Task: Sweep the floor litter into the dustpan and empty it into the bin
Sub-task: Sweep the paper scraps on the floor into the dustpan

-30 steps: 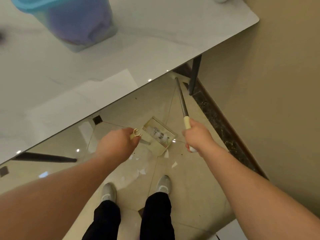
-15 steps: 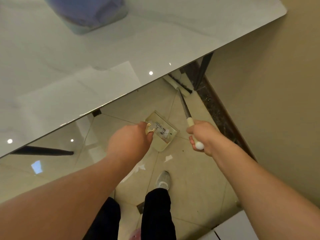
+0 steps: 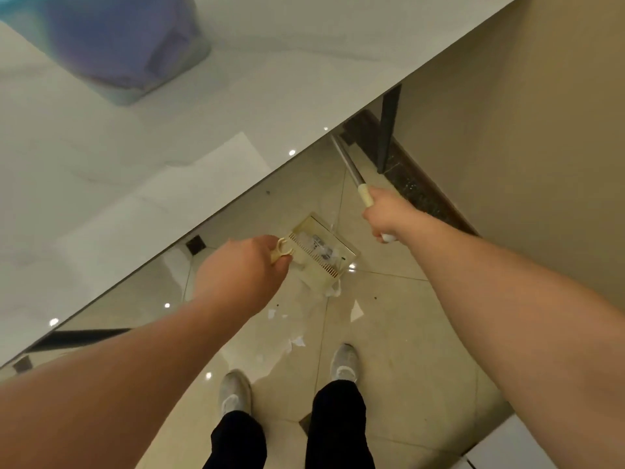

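My left hand grips the handle of a cream dustpan that sits on the tiled floor, with white paper scraps inside it. My right hand grips the cream grip of a broom whose metal shaft runs up and away under the table; the broom head is hidden. Several white paper scraps lie on the floor between the dustpan and my shoes. A blue bin with a purple liner stands on the white table at the top left.
The white table edge overhangs the floor diagonally. A dark table leg and a dark skirting strip run along the beige wall on the right. My grey shoes stand just behind the litter.
The view has shifted and the broom head has gone out of sight under the table. My right hand has moved up and away from the dustpan. The left hand still grips the dustpan handle.
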The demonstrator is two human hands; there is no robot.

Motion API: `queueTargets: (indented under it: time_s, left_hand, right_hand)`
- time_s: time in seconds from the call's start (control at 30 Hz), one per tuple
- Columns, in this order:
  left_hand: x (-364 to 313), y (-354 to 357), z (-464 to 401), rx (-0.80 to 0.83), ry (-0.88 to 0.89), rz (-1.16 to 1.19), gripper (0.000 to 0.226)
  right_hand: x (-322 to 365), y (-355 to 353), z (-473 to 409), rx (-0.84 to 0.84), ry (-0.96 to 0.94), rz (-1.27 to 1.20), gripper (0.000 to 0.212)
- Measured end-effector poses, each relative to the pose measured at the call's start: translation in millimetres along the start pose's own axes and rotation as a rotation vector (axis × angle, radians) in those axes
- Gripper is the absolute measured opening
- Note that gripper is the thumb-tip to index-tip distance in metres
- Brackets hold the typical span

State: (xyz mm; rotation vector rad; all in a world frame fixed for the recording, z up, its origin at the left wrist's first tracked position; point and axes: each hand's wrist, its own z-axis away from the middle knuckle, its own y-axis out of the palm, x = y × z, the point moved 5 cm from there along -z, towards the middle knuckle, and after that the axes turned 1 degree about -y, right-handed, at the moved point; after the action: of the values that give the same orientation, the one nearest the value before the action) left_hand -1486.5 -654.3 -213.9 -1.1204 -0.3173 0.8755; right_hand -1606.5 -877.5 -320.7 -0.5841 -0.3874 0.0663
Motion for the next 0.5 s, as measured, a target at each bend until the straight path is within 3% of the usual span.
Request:
queueTargets:
  time_s: [0.1,0.17,0.33,0.5]
  left_hand:
    - [-4.2,5.9,-3.5,-0.108,-0.017,-0.083,0.029]
    - [-5.7,3.0,-9.4,-0.156,-0.033,-0.104,0.027]
    - [-18.3,-2.9,-21.6,-0.133,-0.022,-0.149,0.029]
    - [-24.1,0.8,-11.0,-0.151,0.006,-0.186,0.031]
  right_hand:
    - [3.4,-3.5,-34.5,-0.035,-0.053,0.297,0.078]
    - [-6.8,11.1,-35.2,-0.026,-0.072,0.371,0.072]
    - [-105.5,73.3,31.6,-0.006,0.077,-0.081,0.072]
    - [-165.8,61.0,128.7,0.094,0.088,-0.248,0.063]
